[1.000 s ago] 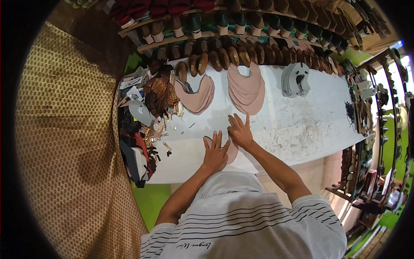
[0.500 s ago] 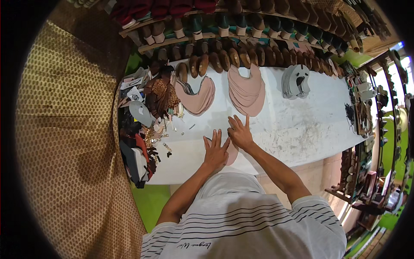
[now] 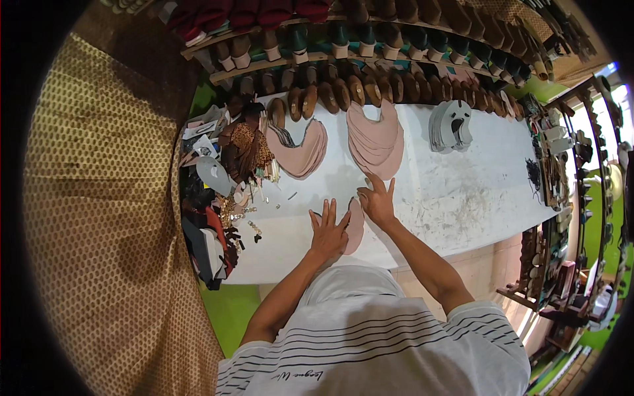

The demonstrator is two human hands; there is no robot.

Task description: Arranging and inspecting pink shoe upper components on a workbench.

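My left hand (image 3: 327, 232) lies with spread fingers on a pink curved cut piece (image 3: 356, 228) on the white table, hiding part of it. My right hand (image 3: 378, 204) is just right of that piece, its fingers apart. Its fingertips reach the lower edge of a fanned stack of pink U-shaped pieces (image 3: 378, 142); whether they touch it I cannot tell. Nothing shows in the right hand. Another stack of pink curved pieces (image 3: 305, 155), with dark edges on its inner curve, lies farther left.
Grey cut pieces (image 3: 450, 129) are stacked at the far right of the white table (image 3: 456, 198). Brown shoe lasts (image 3: 340, 92) line the back below shelves of more lasts. Leather scraps (image 3: 247, 142) and small metal bits (image 3: 228, 211) crowd the left end. A rack (image 3: 581, 198) stands at right.
My right hand has moved away from the left hand, slightly right, toward the pink stack, uncovering more of the piece. My left hand has stayed nearly in place.
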